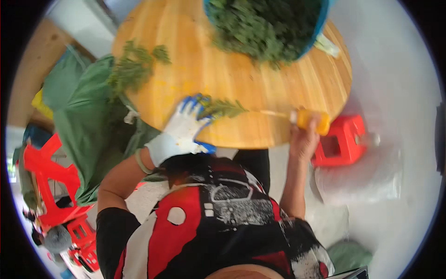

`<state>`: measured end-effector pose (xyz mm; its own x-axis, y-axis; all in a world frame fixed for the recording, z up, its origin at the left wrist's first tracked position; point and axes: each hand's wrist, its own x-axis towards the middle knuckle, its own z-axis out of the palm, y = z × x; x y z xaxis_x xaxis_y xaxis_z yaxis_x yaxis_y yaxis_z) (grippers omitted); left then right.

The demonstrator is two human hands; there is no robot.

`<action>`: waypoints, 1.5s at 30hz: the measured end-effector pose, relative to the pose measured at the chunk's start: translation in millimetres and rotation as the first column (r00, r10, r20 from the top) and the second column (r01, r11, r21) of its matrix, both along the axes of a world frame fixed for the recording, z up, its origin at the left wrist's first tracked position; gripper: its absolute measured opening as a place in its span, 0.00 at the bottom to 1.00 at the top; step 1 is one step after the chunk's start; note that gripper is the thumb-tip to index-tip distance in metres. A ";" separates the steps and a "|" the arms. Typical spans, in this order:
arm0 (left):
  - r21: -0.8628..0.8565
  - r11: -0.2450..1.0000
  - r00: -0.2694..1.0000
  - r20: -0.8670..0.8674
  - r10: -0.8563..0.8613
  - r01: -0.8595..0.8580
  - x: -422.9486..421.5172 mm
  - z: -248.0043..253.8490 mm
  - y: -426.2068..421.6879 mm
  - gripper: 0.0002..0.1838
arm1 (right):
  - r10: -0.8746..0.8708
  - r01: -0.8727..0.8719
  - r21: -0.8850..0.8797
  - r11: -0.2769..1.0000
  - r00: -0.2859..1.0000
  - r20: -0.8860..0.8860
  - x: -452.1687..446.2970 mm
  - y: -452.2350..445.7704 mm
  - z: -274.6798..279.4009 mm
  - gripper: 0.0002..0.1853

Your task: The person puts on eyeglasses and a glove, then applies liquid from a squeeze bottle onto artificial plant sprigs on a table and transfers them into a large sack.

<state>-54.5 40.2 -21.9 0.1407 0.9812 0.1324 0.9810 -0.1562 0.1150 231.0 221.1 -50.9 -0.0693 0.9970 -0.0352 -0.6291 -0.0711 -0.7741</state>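
Note:
My left hand wears a white glove with blue fingertips and lies on the table with its fingers spread. A leafy green sprig lies flat against those fingers, its tip toward the right; whether they grip it is unclear. Bare and wrapped round a yellow bottle, my right hand is at the table's right front edge. The yellow bottle is tilted on its side, slightly blurred. From its white neck a thin pale spout reaches left, close to the sprig's tip.
A blue tub full of greens stands at the back of the round wooden table. Loose leafy stems lie on the left, near yellow specks. Green sacks and red stools flank the table.

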 end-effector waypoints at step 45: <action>0.439 0.898 0.989 -0.139 0.049 0.017 -60.7 12.0 48.9 0.33 | 0.118 -0.327 -0.178 0.928 0.711 -0.693 -18.8 26.4 31.9 0.25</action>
